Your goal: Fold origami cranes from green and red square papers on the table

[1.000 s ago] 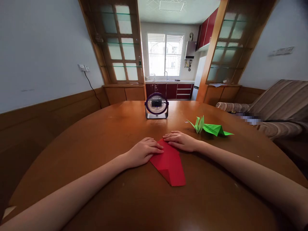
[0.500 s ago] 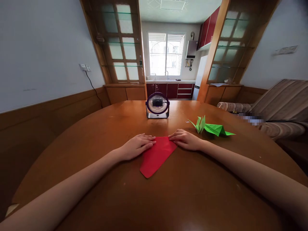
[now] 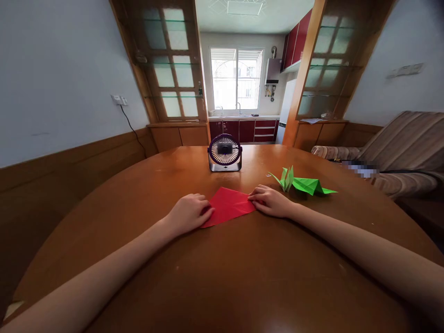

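Observation:
A folded sheet of red paper [image 3: 230, 206] lies on the wooden table between my hands, its long side running left to right. My left hand [image 3: 190, 212] grips its left end, thumb in front and fingers curled behind. At the right corner, my right hand [image 3: 269, 201] pinches the paper between thumb and fingers. Just beyond my right hand are green folded-paper pieces: one with upright points [image 3: 286, 179] and, beside it, a wider one [image 3: 308, 185] with a pointed tail.
A small dark purple desk fan [image 3: 225, 151] stands near the far side of the round brown table [image 3: 222, 282]. Beyond the table are a striped armchair [image 3: 409, 143] at the right and a black cord [image 3: 133, 129] hanging from a wall socket at the left.
The red paper has turned, its near end swinging left and away from me. My left hand has moved left and curled round that end. My right hand stays at the right corner.

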{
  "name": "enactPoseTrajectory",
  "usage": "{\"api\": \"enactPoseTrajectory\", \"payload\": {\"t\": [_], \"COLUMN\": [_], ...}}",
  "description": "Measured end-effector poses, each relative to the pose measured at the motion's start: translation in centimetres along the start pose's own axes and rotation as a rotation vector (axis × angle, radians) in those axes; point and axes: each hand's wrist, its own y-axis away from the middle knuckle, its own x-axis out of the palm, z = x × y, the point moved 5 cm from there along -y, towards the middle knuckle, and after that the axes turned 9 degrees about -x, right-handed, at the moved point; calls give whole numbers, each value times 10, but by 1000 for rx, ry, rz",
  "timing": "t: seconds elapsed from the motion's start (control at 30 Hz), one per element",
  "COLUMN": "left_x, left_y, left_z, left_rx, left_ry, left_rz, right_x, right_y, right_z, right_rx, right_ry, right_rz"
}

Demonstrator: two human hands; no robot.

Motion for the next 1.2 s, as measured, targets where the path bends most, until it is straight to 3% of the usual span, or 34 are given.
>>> {"api": "enactPoseTrajectory", "payload": {"t": [0.07,0.17,0.3,0.47,0.7,0.87,1.2], "left_x": [6,13,22,26,26,22,19], "left_y": [5,11,15,10,5,7,10], "left_z": [-14,-27,-29,-16,-12,-17,-29], "left_rx": [7,-70,-119,-106,61,65,222], "left_ry": [-189,-290,-239,-179,-87,-43,-119], "left_rz": [22,31,104,134,82,108,-23], "right_x": [0,0,-3,-9,-10,-9,-12], "right_y": [1,1,3,8,7,9,13], "right_z": [-1,-1,3,10,14,15,23], "right_rx": [8,8,-7,-38,-78,-114,-218], "right_ry": [-16,-24,-38,-61,-86,-96,38], "right_rz": [-9,-10,0,-2,46,97,76]}}
